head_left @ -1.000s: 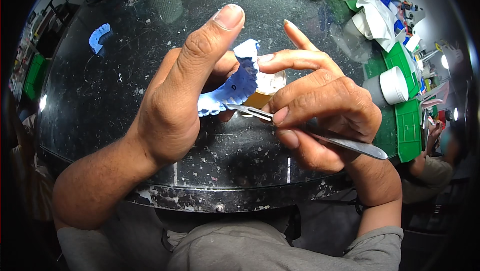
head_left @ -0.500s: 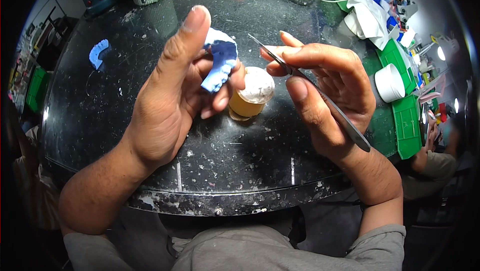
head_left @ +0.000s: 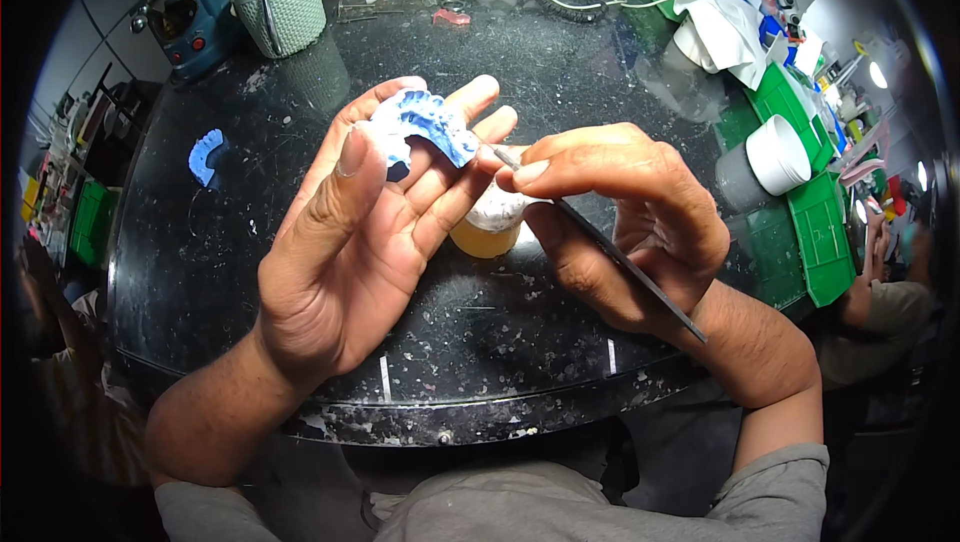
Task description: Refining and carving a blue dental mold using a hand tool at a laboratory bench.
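Blue-and-white dental cast (head_left: pixel 425 127), horseshoe-shaped and ridged, lay across the fingertips of the left hand (head_left: pixel 365 232), which was held palm up, its thumb pressed against the cast's near edge. Just beside it, the right hand (head_left: pixel 620 222) pinched one slim metal tool (head_left: pixel 600 240) between thumb and forefinger, the tip close to the cast's right end, the flat handle slanting back over the wrist. Both hands hovered above a round black tabletop (head_left: pixel 500 362), glossy and flecked with pale plaster. Under the hands stood one small amber cup (head_left: pixel 487 232) with a white, lumpy top. Farther left lay one blue curved piece (head_left: pixel 205 155); beyond it stood one pale-green woven basket (head_left: pixel 280 0).
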The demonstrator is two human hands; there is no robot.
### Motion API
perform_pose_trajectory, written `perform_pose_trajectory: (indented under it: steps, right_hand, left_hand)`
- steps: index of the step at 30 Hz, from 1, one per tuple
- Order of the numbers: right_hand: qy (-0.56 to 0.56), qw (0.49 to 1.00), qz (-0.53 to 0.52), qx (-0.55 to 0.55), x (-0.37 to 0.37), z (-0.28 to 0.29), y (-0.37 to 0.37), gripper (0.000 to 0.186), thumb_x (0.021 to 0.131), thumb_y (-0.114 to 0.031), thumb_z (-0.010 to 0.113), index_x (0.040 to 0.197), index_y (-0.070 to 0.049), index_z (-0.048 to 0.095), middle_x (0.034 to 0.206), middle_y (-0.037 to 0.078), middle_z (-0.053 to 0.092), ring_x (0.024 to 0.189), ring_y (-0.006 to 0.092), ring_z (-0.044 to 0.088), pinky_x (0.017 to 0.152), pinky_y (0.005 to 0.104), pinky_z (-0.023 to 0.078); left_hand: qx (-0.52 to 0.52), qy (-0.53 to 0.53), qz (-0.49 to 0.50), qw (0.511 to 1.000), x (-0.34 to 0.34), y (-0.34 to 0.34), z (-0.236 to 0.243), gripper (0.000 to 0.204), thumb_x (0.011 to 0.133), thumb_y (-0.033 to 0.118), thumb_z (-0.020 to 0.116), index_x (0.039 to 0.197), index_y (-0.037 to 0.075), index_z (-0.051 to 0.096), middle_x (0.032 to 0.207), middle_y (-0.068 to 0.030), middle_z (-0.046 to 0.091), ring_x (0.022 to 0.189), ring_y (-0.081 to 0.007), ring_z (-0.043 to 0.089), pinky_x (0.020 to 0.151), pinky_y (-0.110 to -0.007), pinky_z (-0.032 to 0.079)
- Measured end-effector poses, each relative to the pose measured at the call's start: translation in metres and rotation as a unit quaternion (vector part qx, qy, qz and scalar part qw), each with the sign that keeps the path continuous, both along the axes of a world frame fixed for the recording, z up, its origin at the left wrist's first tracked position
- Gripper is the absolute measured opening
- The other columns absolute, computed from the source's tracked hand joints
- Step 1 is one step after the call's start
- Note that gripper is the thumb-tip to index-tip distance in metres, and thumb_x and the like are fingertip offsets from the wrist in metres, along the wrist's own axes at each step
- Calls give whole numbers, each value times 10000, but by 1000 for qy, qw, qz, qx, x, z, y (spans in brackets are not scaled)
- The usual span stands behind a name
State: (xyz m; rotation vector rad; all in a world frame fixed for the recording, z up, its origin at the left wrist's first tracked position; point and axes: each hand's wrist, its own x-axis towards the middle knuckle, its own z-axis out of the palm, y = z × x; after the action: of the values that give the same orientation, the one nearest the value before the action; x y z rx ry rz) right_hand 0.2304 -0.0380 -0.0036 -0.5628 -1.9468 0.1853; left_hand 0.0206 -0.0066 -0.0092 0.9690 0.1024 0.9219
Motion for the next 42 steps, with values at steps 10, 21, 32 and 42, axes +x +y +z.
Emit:
perform_pose_trajectory:
  steps: [10,21,32,42]
  right_hand:
    - [52,999,9,3,-11,-4,-2,399,733,126,743,1110,11,676,1052,145,703,915,243,710,753,317,573]
    - [27,1000,8,9,-2,-4,2,353,781,175,658,1112,79,580,1062,211,668,1043,325,677,943,436,548]
    - [28,999,23,26,2,-5,6,315,831,129,682,1105,51,547,1021,211,654,1046,339,683,951,502,553]
    - [-14,999,37,0,-4,-4,1,339,790,-10,810,1056,-44,602,990,148,676,1133,403,653,1037,580,453]
  left_hand:
    - [-69,-137,-23,988,2,0,-9,705,1065,469,326,1566,38,84,1625,-281,-29,1522,-397,39,1243,-498,153]
    - [20,95,57,994,5,-12,4,814,1015,500,476,1558,10,119,1633,-247,75,1519,-359,145,1239,-467,168]
    - [6,207,112,972,6,-18,15,1008,693,380,900,1443,-74,402,1391,-187,540,1289,-301,552,1084,-438,474]
    - [-36,195,106,974,2,-26,20,964,683,318,921,1419,-19,397,1171,-148,687,1092,-203,668,1009,-349,516]
